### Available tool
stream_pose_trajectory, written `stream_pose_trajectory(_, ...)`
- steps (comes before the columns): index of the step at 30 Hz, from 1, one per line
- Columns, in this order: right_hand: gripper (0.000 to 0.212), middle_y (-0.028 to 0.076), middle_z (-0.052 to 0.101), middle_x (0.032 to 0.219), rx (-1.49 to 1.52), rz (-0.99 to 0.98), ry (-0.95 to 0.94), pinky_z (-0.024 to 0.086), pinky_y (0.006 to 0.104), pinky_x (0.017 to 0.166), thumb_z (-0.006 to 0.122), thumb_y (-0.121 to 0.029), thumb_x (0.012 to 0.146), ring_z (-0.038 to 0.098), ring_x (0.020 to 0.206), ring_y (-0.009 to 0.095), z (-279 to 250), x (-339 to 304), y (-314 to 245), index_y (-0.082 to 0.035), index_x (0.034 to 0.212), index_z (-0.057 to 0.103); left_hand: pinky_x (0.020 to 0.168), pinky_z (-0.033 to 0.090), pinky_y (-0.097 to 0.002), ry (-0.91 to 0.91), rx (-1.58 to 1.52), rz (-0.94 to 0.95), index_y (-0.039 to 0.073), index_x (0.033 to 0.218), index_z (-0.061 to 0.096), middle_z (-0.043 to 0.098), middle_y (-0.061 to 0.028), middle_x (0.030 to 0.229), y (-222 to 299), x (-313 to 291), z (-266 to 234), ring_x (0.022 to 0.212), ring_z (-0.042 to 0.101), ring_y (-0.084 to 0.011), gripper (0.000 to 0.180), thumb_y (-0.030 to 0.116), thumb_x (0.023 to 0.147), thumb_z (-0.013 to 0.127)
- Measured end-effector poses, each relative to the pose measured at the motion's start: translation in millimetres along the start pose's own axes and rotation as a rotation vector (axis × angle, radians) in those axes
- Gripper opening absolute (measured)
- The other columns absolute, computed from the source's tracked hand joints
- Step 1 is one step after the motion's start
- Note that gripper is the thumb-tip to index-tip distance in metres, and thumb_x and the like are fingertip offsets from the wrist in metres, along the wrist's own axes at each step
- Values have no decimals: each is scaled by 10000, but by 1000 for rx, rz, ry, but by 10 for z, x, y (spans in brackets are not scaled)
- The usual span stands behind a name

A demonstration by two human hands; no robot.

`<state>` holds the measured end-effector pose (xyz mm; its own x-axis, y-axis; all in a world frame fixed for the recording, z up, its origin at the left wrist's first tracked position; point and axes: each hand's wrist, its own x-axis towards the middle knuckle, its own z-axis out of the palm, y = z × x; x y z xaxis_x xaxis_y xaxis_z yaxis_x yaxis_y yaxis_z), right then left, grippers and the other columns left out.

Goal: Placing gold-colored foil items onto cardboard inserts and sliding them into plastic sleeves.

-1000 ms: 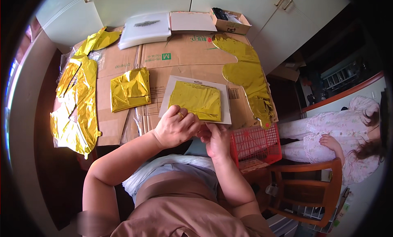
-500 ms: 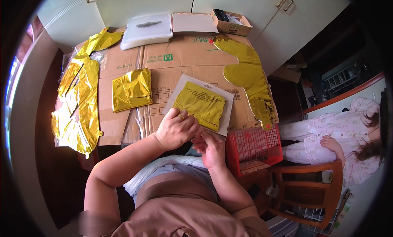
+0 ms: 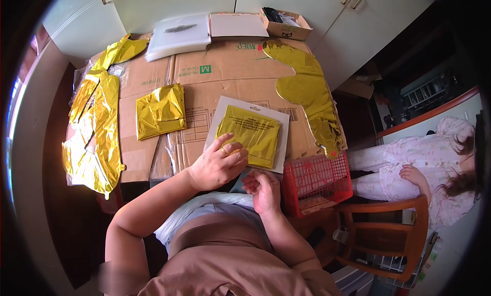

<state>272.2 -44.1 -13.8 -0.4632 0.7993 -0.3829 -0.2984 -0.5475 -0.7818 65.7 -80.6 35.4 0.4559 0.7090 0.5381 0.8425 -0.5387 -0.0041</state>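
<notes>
A flat clear-and-white packet (image 3: 282, 142) with a folded gold foil balloon (image 3: 250, 135) inside lies at the table's near edge, tilted slightly. My left hand (image 3: 220, 163), a ring on one finger, lies over its lower left corner with bent fingers, the index finger on the packet. What its fingertips grip is partly hidden. Just below the packet's lower edge is my right hand (image 3: 263, 190), palm turned up, fingers curled in and thumb close to them. Whatever is between those fingers is too small to make out.
Another folded gold foil piece (image 3: 161, 112) sits on the cardboard (image 3: 215, 91). Flattened gold balloons lie left (image 3: 105, 124) and right (image 3: 307, 86). Behind are clear bags (image 3: 179, 35) and a small box (image 3: 286, 26). A red basket (image 3: 317, 183), a chair (image 3: 383, 239) and another person (image 3: 404, 163) are right.
My hands, close together at the packet's lower edge before, have drawn slightly apart. The left index finger now reaches farther onto the packet, which has turned a little more upright.
</notes>
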Motion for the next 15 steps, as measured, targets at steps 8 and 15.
stream_pose_trajectory(8,257,124,746,863,-132,-86,101,505,261,578,636,-268,1015,700,665,167,-54,30,105,-16,1042,675,1126,405,-584,12,-195,-156,56,1063,704,614,-147,1308,-19,-61,221,1322,550,-375,256,152,828,731)
stream_pose_trajectory(15,242,115,725,776,-134,-49,120,497,255,547,696,-272,988,678,609,167,-26,90,69,-32,978,666,1066,468,-534,23,-192,-214,53,1044,663,629,-154,1252,-53,50,216,1266,585,-371,276,153,817,785)
